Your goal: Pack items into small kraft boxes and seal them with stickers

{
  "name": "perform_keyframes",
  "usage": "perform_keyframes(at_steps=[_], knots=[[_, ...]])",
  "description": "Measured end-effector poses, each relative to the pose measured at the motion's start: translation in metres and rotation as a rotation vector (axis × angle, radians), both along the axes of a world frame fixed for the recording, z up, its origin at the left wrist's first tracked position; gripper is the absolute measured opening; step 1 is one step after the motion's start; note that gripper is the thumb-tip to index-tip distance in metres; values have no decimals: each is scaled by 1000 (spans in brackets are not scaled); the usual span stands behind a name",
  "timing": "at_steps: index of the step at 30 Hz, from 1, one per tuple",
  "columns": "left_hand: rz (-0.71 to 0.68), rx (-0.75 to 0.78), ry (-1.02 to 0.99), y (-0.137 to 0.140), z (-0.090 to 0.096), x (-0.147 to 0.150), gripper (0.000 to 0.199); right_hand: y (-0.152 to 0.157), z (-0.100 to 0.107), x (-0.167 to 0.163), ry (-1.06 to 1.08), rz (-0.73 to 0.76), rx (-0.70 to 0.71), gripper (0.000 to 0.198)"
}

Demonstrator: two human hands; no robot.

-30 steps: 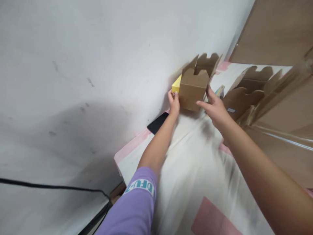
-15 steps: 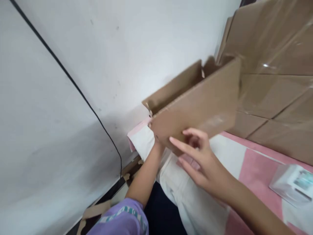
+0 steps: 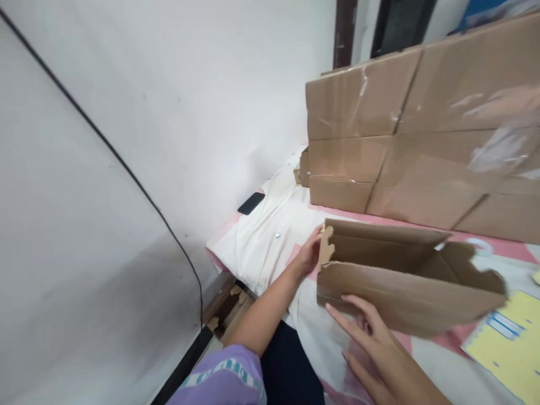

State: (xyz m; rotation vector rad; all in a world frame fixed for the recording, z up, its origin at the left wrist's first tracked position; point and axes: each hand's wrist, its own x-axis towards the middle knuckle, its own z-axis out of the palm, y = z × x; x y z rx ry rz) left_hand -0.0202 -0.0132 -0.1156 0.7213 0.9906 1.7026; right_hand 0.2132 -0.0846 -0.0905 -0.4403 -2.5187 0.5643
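Note:
A long, open-topped cardboard box (image 3: 405, 301) with notched end flaps is over the pink and white cloth, its hollow inside facing up. At its left end my left hand (image 3: 310, 253) holds the corner, the fingertips partly hidden behind the cardboard. My right hand (image 3: 369, 343) is in front of the near wall with fingers spread. Its fingertips are at the lower left of that wall; whether they touch it I cannot tell.
A tall wall of taped cardboard (image 3: 422, 140) stands behind. A black phone (image 3: 251, 203) lies near the white wall. A yellow printed sheet (image 3: 512, 343) is at the right. Another notched cardboard piece (image 3: 230, 309) is low beside the bed. A black cable (image 3: 126, 163) runs down the wall.
The view has swung to the right, bringing the phone and yellow sheet into sight. The box has turned from slanting up to the right to slanting slightly down, and sits lower in view.

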Motion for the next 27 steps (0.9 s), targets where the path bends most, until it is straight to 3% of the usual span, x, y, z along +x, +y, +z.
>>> perform_keyframes(at_steps=[3, 8, 12, 15, 18, 21, 24, 27], knots=[[-55, 34, 30, -3, -6, -5, 71, -2, 31, 10, 33, -117, 116, 66], [-65, 79, 151, -9, -12, -7, 91, 16, 84, 32, -62, -474, 518, 46], [32, 117, 262, -5, -14, -6, 69, 28, 89, 44, -133, -447, 600, 26], [200, 166, 281, 1, -5, -18, 66, 29, 84, 45, -142, -441, 608, 23], [384, 242, 259, -1, 24, -41, 69, 28, 84, 43, -144, -442, 593, 22], [452, 415, 309, -14, 71, -59, 64, 29, 86, 41, -149, -453, 568, 22], [409, 565, 453, -36, 116, -58, 57, 29, 87, 41, -149, -462, 546, 21], [285, 582, 689, -51, 140, -39, 53, 27, 87, 41, -150, -465, 530, 19]])
